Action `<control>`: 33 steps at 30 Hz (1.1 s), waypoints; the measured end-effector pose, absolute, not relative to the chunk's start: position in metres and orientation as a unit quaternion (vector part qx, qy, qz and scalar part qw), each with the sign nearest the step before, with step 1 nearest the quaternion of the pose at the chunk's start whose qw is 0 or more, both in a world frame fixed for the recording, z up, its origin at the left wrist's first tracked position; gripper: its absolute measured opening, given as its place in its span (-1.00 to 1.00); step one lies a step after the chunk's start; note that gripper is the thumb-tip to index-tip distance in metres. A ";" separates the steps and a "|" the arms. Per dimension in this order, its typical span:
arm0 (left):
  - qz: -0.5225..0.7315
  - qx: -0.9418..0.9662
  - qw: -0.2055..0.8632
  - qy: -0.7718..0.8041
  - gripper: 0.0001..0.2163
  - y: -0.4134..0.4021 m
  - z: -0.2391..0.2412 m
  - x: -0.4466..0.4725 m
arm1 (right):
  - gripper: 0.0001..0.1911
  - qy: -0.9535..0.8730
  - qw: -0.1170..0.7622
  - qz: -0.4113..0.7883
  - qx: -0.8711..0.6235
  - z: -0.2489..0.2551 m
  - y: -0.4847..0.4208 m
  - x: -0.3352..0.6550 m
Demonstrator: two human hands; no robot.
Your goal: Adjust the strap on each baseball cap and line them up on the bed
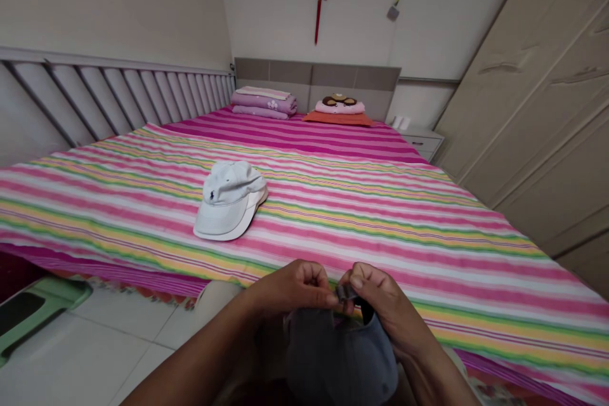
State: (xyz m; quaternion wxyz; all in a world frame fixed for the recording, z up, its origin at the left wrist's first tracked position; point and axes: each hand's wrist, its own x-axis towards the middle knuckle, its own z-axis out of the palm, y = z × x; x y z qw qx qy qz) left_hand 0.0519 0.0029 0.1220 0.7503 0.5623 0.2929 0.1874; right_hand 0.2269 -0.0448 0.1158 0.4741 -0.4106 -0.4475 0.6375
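A dark grey cap (340, 355) hangs low in front of me, at the near edge of the bed. Its back strap (346, 293) is between my two hands. My right hand (387, 307) pinches the strap by its buckle end, thumb on top. My left hand (299, 288) has its thumb and fingers closed at the cap's back opening, close to the strap's other end. White caps (228, 196), apparently two stacked with their brims offset, lie on the striped sheet ahead and left of my hands.
The bed's striped sheet (380, 216) spreads ahead. Folded purple bedding (264, 103) and a pink-and-orange pile (339, 111) lie by the headboard (285, 73). A green stool (66, 293) stands on the left floor; a nightstand (421, 139) and wardrobe (533, 108) are at right.
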 end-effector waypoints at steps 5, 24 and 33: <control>0.192 0.546 0.762 0.291 -0.74 0.001 0.120 0.053 | -0.67 -0.447 0.472 0.642 -0.408 0.115 -0.046 0.227; 0.221 0.519 0.781 0.268 -0.74 0.006 0.124 0.049 | -0.82 -0.721 0.353 0.384 -0.456 0.140 -0.053 0.231; 0.217 0.522 0.784 0.255 -0.76 0.004 0.127 0.052 | -0.83 -0.733 0.390 0.331 -0.448 0.139 -0.058 0.228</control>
